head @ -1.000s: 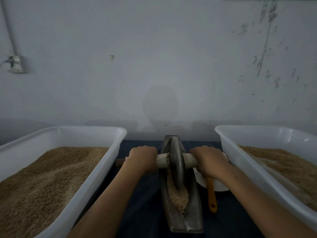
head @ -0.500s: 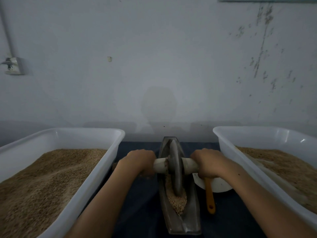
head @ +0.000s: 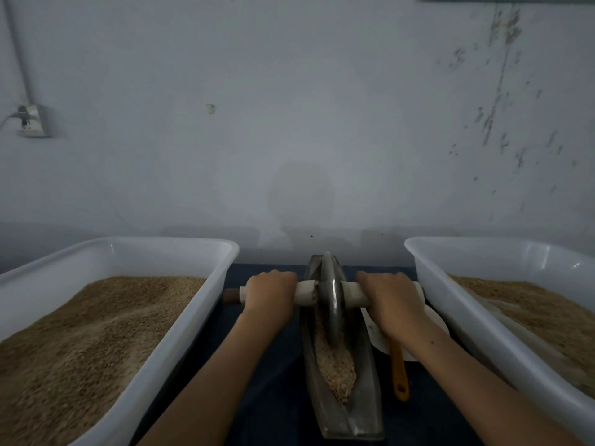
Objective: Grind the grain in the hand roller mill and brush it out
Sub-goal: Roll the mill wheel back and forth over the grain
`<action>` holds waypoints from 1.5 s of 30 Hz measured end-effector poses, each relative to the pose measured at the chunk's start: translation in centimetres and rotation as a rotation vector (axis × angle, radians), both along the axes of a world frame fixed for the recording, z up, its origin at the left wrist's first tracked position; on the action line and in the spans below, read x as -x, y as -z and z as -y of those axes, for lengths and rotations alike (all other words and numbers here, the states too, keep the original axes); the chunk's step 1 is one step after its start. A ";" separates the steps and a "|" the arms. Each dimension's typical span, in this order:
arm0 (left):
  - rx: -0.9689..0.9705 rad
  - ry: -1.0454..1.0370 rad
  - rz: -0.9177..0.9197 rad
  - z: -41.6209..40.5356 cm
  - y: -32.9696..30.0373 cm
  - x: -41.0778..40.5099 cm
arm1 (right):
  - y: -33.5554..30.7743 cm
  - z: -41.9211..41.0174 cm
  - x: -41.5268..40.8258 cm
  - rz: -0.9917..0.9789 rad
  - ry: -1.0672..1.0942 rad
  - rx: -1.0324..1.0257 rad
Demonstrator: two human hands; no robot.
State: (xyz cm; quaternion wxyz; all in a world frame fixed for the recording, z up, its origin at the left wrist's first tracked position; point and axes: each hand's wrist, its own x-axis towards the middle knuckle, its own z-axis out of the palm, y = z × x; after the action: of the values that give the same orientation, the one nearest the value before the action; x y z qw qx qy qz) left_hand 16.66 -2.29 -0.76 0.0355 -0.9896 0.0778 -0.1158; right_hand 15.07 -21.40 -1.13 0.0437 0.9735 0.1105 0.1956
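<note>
A boat-shaped metal mill trough [head: 367, 400] lies lengthwise on the dark table between two tubs. A metal roller wheel [head: 329, 300] stands upright in its far half on a pale cloth-wrapped axle [head: 352, 296]. My left hand [head: 269, 292] grips the axle left of the wheel. My right hand [head: 391, 299] grips it on the right. Crushed grain [head: 335, 365] lies in the trough in front of the wheel.
A white tub [head: 180, 342] heaped with brown grain sits at the left, a second white tub [head: 457, 313] of grain at the right. A white dish [head: 376, 336] and an orange handle [head: 399, 371] lie just right of the trough. A wall stands close behind.
Both hands and the wheel have rolled a little away from me along the trough, uncovering more of the crushed grain at the near end.
</note>
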 end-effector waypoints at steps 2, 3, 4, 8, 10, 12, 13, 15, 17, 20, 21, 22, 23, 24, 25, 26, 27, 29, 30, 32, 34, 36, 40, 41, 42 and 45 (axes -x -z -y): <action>-0.002 -0.001 0.009 -0.1 0.2 -0.1 | 0.1 0.0 -0.1 0.019 -0.012 0.006; -0.017 0.009 -0.005 -0.2 0.1 -0.2 | 0.0 0.0 0.0 0.000 -0.009 0.014; -0.033 0.019 -0.032 -0.2 -0.1 -0.1 | -0.3 0.1 0.1 -0.038 -0.002 0.024; -0.065 0.066 -0.229 -0.5 -1.1 0.3 | -1.6 0.3 0.4 -0.253 0.013 0.072; -0.041 0.088 -0.362 -0.6 -1.3 0.2 | -2.2 0.4 0.7 -0.378 0.012 0.093; 0.013 0.091 -0.483 -0.8 -1.4 0.1 | -2.6 0.4 0.7 -0.483 0.010 0.111; 0.039 0.088 -0.520 -0.8 -1.5 0.1 | -2.7 0.3 0.7 -0.510 0.011 0.116; 0.049 0.088 -0.517 -0.7 -1.4 0.0 | -2.7 0.3 0.6 -0.505 0.017 0.103; 0.004 0.088 -0.413 -0.5 -1.4 0.1 | -2.4 0.2 0.4 -0.450 0.024 0.084; -0.060 0.079 -0.227 -0.4 -1.0 0.0 | -1.6 0.3 0.1 -0.326 0.024 0.054; -0.067 0.080 -0.177 -0.4 -1.0 0.0 | -1.3 0.4 -0.1 -0.276 0.019 0.033; -0.063 0.079 -0.133 -0.3 -0.8 -0.2 | -1.0 0.4 -0.2 -0.221 0.013 0.013; -0.052 0.077 -0.090 -0.2 -0.6 -0.2 | -0.8 0.3 -0.2 -0.164 0.010 0.001; -0.038 0.076 -0.052 -0.2 -0.3 -0.3 | -0.5 0.3 -0.2 -0.110 0.008 0.003; -0.023 0.074 -0.016 -0.2 -0.1 -0.3 | -0.3 0.1 -0.2 -0.062 0.008 0.015; -0.008 0.073 0.011 -0.2 0.0 -0.3 | -0.1 0.0 -0.2 -0.027 0.008 0.025; 0.004 0.074 0.027 -0.3 0.1 -0.2 | -0.1 -0.1 -0.2 -0.005 0.006 0.027; 0.002 0.080 0.007 -0.4 0.1 -0.3 | -0.3 -0.2 -0.2 -0.009 0.006 0.035; -0.008 0.086 -0.018 -0.5 0.0 -0.3 | -0.6 -0.2 -0.1 -0.045 0.013 0.044; -0.035 0.097 -0.082 -0.6 -0.3 -0.3 | -1.2 0.0 0.0 -0.176 0.021 0.068; -0.055 0.104 -0.170 -0.5 -0.7 -0.2 | -1.9 0.2 0.3 -0.301 0.018 0.084; -0.063 0.109 -0.266 -0.5 -0.9 -0.1 | -2.3 0.5 0.4 -0.415 0.012 0.086; -0.083 0.113 -0.286 -0.3 -1.0 0.0 | -2.3 0.7 0.4 -0.529 0.021 0.056; -0.087 0.117 -0.243 -0.2 -1.0 0.0 | -2.2 0.7 0.4 -0.504 0.021 0.051; -0.090 0.122 -0.188 -0.1 -0.9 -0.1 | -2.1 0.7 0.4 -0.463 0.022 0.046; -0.082 0.122 -0.061 -0.1 -0.5 -0.2 | -1.2 0.6 0.2 -0.292 0.021 0.023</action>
State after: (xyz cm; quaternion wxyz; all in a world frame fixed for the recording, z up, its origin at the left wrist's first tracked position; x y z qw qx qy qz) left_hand 16.87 -2.23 -0.23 0.0663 -0.9838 0.1439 -0.0845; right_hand 14.88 -22.00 0.03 0.0401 0.9921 0.1077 0.0500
